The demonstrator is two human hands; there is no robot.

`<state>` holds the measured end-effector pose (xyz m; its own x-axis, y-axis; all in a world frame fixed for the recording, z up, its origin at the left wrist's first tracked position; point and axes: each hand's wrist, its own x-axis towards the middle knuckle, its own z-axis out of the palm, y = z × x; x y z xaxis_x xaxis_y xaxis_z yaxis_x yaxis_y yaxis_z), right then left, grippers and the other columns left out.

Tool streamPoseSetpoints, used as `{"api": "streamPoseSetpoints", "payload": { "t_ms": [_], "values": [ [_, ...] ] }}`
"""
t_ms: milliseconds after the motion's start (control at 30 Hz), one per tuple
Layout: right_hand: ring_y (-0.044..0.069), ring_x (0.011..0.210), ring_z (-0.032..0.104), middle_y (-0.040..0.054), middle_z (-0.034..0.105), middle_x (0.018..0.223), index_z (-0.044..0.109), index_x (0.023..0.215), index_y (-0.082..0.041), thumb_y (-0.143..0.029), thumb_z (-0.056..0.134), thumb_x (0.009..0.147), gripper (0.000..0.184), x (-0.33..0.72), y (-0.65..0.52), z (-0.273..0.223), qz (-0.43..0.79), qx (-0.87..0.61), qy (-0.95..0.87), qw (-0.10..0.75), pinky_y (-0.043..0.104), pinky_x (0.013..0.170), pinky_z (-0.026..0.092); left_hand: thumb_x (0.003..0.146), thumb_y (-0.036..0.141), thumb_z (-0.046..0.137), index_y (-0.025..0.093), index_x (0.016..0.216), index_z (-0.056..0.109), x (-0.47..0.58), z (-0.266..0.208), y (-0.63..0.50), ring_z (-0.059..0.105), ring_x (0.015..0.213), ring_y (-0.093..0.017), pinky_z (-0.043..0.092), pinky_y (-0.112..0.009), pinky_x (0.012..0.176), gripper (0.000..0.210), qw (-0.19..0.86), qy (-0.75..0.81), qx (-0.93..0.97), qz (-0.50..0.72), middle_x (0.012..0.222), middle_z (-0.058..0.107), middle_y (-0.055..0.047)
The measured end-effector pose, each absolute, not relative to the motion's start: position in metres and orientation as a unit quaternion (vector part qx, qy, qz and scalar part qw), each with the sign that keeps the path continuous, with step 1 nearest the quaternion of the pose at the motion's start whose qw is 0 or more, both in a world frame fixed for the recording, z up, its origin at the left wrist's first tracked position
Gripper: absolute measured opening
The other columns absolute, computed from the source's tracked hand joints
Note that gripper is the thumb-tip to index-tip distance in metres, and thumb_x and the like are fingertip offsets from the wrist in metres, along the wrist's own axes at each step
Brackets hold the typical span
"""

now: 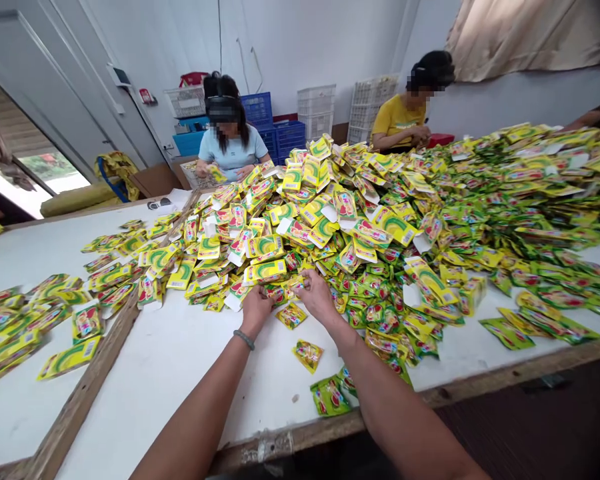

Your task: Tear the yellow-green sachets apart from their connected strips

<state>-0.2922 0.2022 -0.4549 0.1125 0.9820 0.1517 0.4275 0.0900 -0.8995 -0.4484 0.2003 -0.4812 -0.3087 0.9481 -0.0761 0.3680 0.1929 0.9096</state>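
My left hand [257, 308], with a dark bracelet at its wrist, is at the front edge of the heap. Its fingers are closed, and what they grip is hidden. To its right, my right hand [318, 297] pinches a small yellow packet [296, 285] between thumb and fingers. Just below the hands lies a yellow packet [291, 315], with another packet [308, 355] nearer me. Behind my left hand lies a yellow carton [265, 272], among several small printed cartons. Green packets [330, 395] lie by my right forearm at the table's edge.
A big heap of cartons [300, 177] and green packets [520, 213] spreads across the white table [170, 393]. A wooden strip [97, 363] divides the table, with more cartons [70, 360] at left. Two people sit across: one in light blue [237, 148], one in yellow [397, 120]. Crates [316, 107] stand behind.
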Motion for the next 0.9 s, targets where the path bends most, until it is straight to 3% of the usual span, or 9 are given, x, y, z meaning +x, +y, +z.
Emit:
{"api": "streamPoseSetpoints", "payload": {
  "t_ms": [167, 233, 333, 467, 667, 800, 900],
  "values": [
    [0.012, 0.063, 0.054, -0.0019, 0.057, 0.068, 0.055, 0.083, -0.017, -0.029, 0.067, 0.061, 0.028, -0.304, 0.197, -0.457, 0.478, -0.476, -0.57, 0.469, 0.023, 0.058, 0.044, 0.063, 0.035, 0.073, 0.016, 0.101, 0.055, -0.464, -0.476, 0.156, 0.048, 0.048, -0.009, 0.051, -0.027, 0.061, 0.046, 0.472, 0.583, 0.431, 0.501, 0.047, 0.035, 0.012],
    [0.012, 0.063, 0.054, -0.0009, 0.059, 0.07, 0.057, 0.084, -0.017, -0.029, 0.067, 0.063, 0.026, -0.313, 0.189, -0.457, 0.481, -0.465, -0.592, 0.449, 0.023, 0.057, 0.043, 0.059, 0.03, 0.077, 0.015, 0.101, 0.057, -0.467, -0.473, 0.141, 0.049, 0.05, -0.008, 0.05, -0.025, 0.062, 0.049, 0.539, 0.515, 0.381, 0.546, 0.05, 0.04, 0.011],
    [0.01, 0.057, 0.049, -0.0032, 0.056, 0.064, 0.059, 0.077, -0.018, -0.027, 0.067, 0.063, 0.019, -0.324, 0.179, -0.459, 0.39, -0.518, -0.644, 0.406, 0.021, 0.053, 0.038, 0.058, 0.026, 0.077, 0.014, 0.091, 0.06, -0.468, -0.471, 0.128, 0.056, 0.062, -0.009, 0.049, -0.021, 0.063, 0.039, 0.59, 0.45, 0.326, 0.586, 0.065, 0.056, 0.004],
    [0.01, 0.055, 0.046, -0.0046, 0.054, 0.06, 0.058, 0.075, -0.019, -0.028, 0.066, 0.066, 0.016, -0.329, 0.172, -0.461, 0.36, -0.509, -0.676, 0.394, 0.021, 0.052, 0.037, 0.063, 0.027, 0.075, 0.013, 0.086, 0.06, -0.47, -0.471, 0.127, 0.06, 0.07, -0.011, 0.048, -0.021, 0.066, 0.031, 0.604, 0.439, 0.318, 0.584, 0.076, 0.065, -0.001],
    [0.013, 0.068, 0.059, 0.0005, 0.063, 0.073, 0.058, 0.085, -0.017, -0.037, 0.074, 0.061, 0.035, -0.327, 0.173, -0.454, 0.644, -0.357, -0.549, 0.396, 0.027, 0.066, 0.048, 0.053, 0.022, 0.081, 0.014, 0.089, 0.062, -0.482, -0.472, 0.131, 0.064, 0.075, -0.016, 0.049, -0.026, 0.074, 0.042, 0.651, 0.4, 0.296, 0.573, 0.081, 0.069, -0.004],
    [0.013, 0.068, 0.059, 0.0023, 0.066, 0.08, 0.062, 0.092, -0.016, -0.041, 0.075, 0.06, 0.042, -0.326, 0.172, -0.454, 0.631, -0.393, -0.549, 0.382, 0.023, 0.059, 0.046, 0.057, 0.019, 0.08, 0.015, 0.09, 0.061, -0.483, -0.472, 0.131, 0.064, 0.075, -0.013, 0.048, -0.025, 0.076, 0.038, 0.647, 0.393, 0.311, 0.575, 0.079, 0.069, -0.002],
    [0.014, 0.069, 0.06, 0.0035, 0.068, 0.084, 0.065, 0.098, -0.017, -0.043, 0.071, 0.066, 0.042, -0.325, 0.172, -0.455, 0.628, -0.385, -0.586, 0.336, 0.024, 0.058, 0.047, 0.058, 0.022, 0.079, 0.014, 0.088, 0.058, -0.483, -0.468, 0.133, 0.062, 0.067, -0.012, 0.047, -0.023, 0.069, 0.037, 0.621, 0.417, 0.37, 0.55, 0.07, 0.066, 0.0]
  ]
}}
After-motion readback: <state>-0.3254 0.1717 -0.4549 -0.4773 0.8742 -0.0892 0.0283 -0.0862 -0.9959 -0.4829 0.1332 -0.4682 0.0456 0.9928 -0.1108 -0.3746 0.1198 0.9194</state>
